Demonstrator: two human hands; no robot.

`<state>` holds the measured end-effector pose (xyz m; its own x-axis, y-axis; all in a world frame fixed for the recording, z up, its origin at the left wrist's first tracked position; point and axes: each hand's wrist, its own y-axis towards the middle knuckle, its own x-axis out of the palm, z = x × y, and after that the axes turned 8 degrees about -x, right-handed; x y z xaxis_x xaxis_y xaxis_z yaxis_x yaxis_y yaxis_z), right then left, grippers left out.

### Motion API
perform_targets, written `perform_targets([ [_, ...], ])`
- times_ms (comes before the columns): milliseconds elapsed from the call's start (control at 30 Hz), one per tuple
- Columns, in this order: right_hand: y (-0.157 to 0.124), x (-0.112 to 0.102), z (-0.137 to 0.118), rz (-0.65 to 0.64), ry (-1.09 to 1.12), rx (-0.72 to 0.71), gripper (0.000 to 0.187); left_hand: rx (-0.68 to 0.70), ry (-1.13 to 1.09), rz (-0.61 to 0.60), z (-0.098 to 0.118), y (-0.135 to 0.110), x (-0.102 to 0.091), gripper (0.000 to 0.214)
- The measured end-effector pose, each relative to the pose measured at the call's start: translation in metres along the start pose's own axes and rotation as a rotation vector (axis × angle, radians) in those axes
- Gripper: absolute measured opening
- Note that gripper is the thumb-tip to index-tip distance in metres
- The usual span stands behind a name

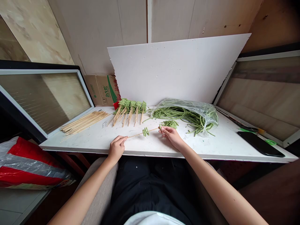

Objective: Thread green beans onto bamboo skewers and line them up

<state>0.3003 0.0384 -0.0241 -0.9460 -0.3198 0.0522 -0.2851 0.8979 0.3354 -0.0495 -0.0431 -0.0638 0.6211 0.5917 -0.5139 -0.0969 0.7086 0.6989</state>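
Skewer (135, 135), near end out of sight in left hand (117, 147)

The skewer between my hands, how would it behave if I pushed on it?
The skewer would likely stay fairly stiff, as it spans nearly straight between the left hand and right hand. Its thinness suggests it is light and might snap if bent hard.

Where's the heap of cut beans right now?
Right of centre in the head view, the heap of cut beans lies just beyond the right hand, in front of the bagged long beans.
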Motion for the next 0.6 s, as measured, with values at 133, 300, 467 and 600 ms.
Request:
perform_targets([
  [133,0.0008,-0.0008,0.0019,0.009,-0.011,-0.003,0.044,0.036,0.019,-0.009,-0.0028,-0.0004,0.0002,0.041],
  [300,0.0020,-0.0025,0.0053,0.024,-0.034,-0.007,0.044,0.095,0.042,-0.031,-0.0043,0.0000,-0.0007,0.046],
  [467,0.0009,-0.0025,0.0032,0.016,-0.091,-0.028,0.046,0.128,0.059,-0.009,-0.0039,0.0007,-0.0009,0.049],
  [600,-0.0006,-0.0020,0.0007,-0.005,-0.127,-0.058,0.044,0.139,0.060,-0.008,-0.0046,0.0001,-0.0005,0.049],
])
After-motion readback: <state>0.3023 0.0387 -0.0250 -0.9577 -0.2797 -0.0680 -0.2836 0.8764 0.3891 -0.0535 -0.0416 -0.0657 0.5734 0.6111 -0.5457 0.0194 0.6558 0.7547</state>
